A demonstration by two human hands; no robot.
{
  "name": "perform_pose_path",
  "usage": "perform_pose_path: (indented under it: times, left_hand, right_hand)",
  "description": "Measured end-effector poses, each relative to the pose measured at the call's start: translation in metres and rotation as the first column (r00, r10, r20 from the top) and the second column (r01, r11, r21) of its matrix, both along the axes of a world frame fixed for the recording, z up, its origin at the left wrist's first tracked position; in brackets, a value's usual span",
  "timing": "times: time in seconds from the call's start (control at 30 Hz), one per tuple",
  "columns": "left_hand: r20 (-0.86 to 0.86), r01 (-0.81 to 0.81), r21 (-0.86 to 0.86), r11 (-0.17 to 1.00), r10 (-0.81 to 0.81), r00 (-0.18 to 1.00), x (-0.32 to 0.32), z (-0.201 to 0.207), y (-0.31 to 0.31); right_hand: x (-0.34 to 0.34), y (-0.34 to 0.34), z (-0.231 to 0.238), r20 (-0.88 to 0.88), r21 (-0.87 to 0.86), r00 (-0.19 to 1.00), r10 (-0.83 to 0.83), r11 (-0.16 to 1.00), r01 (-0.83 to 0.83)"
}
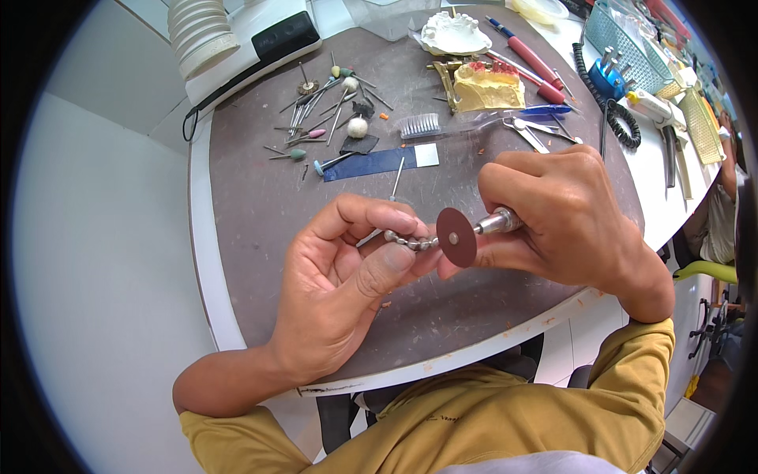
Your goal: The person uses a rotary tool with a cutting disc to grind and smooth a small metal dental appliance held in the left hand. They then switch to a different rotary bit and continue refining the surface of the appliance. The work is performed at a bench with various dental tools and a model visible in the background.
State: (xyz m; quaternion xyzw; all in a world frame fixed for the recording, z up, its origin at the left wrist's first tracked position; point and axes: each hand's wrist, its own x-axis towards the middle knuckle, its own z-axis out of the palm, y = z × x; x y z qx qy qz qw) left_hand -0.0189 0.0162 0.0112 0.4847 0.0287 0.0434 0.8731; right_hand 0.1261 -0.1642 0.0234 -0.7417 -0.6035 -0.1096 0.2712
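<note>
Between the thumb and fingers of my left hand point(335, 288) is a small, shiny metal dental framework point(403, 240) with rounded, tooth-like units. My right hand point(557, 217) is wrapped around a rotary handpiece point(500, 221), its metal nose pointing left. A thin reddish-brown cutting disc point(455, 229) is mounted on the handpiece tip. The disc stands on edge at the right end of the framework; whether they touch I cannot tell. My right fingertips reach behind the disc, close to the left fingers.
Several burs and polishing points point(320, 110) lie scattered at the back left. Behind my hands are blue abrasive paper point(371, 163) and a toothbrush point(419, 126). A white dental cast point(453, 35), a yellow cast point(489, 87) and calipers point(527, 133) are farther back right.
</note>
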Motion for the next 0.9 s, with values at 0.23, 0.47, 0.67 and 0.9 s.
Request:
perform_pose_path:
  times: [0.23, 0.47, 0.67, 0.9]
  left_hand:
    - [-0.013, 0.014, 0.105, 0.994, -0.012, 1.0, -0.0004, 0.0007, 0.0005]
    - [0.055, -0.013, 0.036, 0.999, 0.011, 0.998, 0.0014, -0.0014, -0.0018]
    - [0.071, 0.001, 0.091, 0.996, -0.008, 0.997, 0.0011, -0.0006, -0.0019]
    - [0.076, 0.039, 0.159, 0.987, -0.052, 0.996, 0.0007, -0.0029, 0.0021]
  right_hand:
    - [-0.0007, 0.0003, -0.0006, 0.007, -0.027, 1.0, -0.001, 1.0, 0.002]
    - [-0.0013, 0.0002, 0.0002, 0.004, -0.068, 1.0, -0.005, 0.998, 0.005]
    - [-0.0011, 0.0005, -0.0007, 0.0, -0.062, 1.0, -0.003, 0.998, 0.003]
    - [-0.0009, 0.0008, -0.001, -0.001, -0.054, 1.0, 0.006, 0.999, -0.006]
